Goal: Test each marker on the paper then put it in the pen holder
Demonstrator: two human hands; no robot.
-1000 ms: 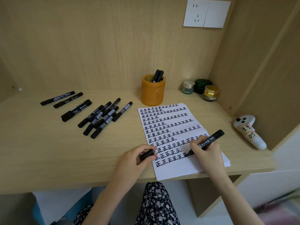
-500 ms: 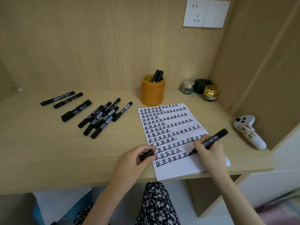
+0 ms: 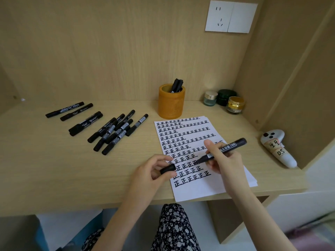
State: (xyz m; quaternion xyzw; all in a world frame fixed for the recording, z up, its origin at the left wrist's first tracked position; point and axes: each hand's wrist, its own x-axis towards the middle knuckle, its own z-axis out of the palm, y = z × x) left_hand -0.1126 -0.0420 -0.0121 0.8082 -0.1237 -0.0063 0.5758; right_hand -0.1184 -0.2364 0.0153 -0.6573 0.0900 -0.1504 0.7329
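Observation:
A white paper [image 3: 197, 189] covered with rows of black marks lies on the wooden desk [image 3: 54, 169]. My right hand [image 3: 224, 163] grips an uncapped black marker [image 3: 230, 146] over the paper, its tip pointing left toward my left hand. My left hand [image 3: 150, 171] pinches the marker's black cap [image 3: 167, 169] at the paper's left edge. The cap's open end faces the tip, a short gap apart. An orange pen holder [image 3: 171, 104] stands behind the paper with a few markers [image 3: 176, 85] in it. Several capped black markers [image 3: 112, 131] lie to the left.
Three small jars [image 3: 223, 100] stand at the back right corner. A white controller [image 3: 277, 147] with handwritten labels lies against the right wall. A wall socket [image 3: 231, 17] is above. The desk's front edge runs just below my hands.
My right hand has lifted the marker off the paper and swung it left and up, bringing the tip near the cap. My left hand stays almost still, holding the cap.

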